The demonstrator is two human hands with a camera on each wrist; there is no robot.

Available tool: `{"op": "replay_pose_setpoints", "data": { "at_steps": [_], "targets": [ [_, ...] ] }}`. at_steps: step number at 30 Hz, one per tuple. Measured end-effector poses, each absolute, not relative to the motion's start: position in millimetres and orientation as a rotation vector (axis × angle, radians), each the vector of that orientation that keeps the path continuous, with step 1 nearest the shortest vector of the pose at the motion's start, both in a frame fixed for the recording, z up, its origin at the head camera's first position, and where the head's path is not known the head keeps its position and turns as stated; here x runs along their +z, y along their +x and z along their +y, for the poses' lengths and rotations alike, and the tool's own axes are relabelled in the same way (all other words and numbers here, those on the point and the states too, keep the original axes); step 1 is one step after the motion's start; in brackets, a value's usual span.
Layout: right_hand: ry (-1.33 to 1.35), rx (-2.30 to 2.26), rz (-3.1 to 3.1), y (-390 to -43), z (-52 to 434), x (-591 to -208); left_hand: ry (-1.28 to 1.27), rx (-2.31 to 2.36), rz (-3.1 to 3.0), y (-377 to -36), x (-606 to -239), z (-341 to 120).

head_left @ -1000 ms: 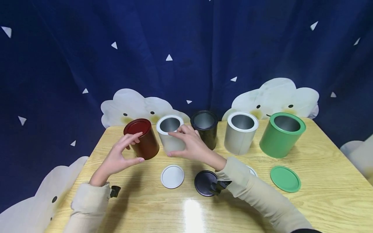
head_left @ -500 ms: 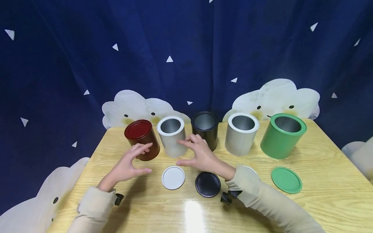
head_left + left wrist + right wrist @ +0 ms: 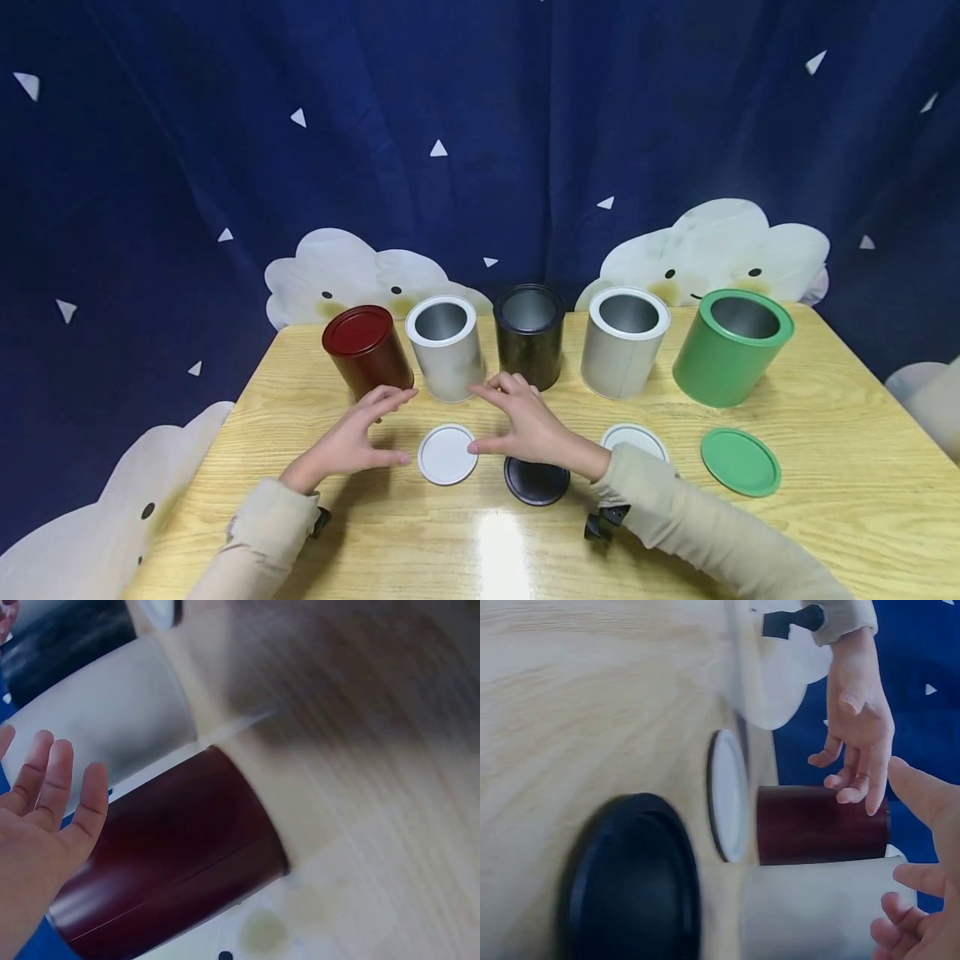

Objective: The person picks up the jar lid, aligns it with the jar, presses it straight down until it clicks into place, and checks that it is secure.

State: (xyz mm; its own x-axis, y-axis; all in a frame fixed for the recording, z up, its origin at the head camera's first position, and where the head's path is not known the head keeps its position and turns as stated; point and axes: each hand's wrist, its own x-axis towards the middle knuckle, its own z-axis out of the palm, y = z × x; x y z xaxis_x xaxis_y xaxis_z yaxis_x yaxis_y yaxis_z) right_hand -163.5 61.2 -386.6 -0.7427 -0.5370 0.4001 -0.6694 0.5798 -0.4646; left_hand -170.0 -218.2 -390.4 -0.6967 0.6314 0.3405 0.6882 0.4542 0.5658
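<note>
Both sets of fingers are spread and loosely curved, holding nothing, so they can close in on the flat white round metal lid (image 3: 447, 454) from either side. It lies on the wooden desk (image 3: 825, 467) between the left hand (image 3: 352, 440) and right hand (image 3: 528, 425), before the open white cylindrical tin (image 3: 446, 347). Both forearms angle inward.

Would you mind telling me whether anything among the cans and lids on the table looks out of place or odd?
Nothing looks damaged or spilled. Only the red can has its lid on; the other four stand open, each with its lid flat in front, like the white lid between both hands.
</note>
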Motion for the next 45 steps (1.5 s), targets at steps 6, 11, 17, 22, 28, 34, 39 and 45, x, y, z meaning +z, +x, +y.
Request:
{"op": "replay_pose_setpoints", "data": {
  "at_steps": [6, 11, 17, 22, 28, 34, 39, 45],
  "targets": [
    [1.010, 0.888, -2.638, -163.2, 62.8, -402.3, -1.167, -1.078, -2.715, -174.6, -400.7, -220.1],
    [1.002, 0.872, -2.689, -163.5, 62.7, -412.9, -1.194, -1.122, -2.733, -177.6, -408.6, -218.1],
    [1.003, 0.837, -2.727, -164.3, 61.9, -422.1, -1.232, -1.069, -2.776, -181.8, -416.8, -215.1],
    [0.995, 0.821, -2.776, -164.6, 59.8, -426.0, -1.242, -1.044, -2.846, -184.5, -421.2, -213.4],
    [1.003, 0.776, -2.843, -164.5, 56.6, -431.7, -1.208, -1.089, -2.932, -186.3, -424.9, -213.4],
    [0.999, 0.727, -2.903, -164.0, 54.0, -436.0, -1.188, -0.990, -2.998, -187.6, -429.3, -212.7],
    [0.989, 0.688, -2.964, -164.4, 51.9, -437.0, -1.172, -0.896, -3.046, -188.3, -431.6, -210.5],
    [0.986, 0.645, -2.996, -164.2, 47.6, -437.2, -1.171, -0.825, -3.043, -187.5, -431.1, -209.1]
  ]
}}
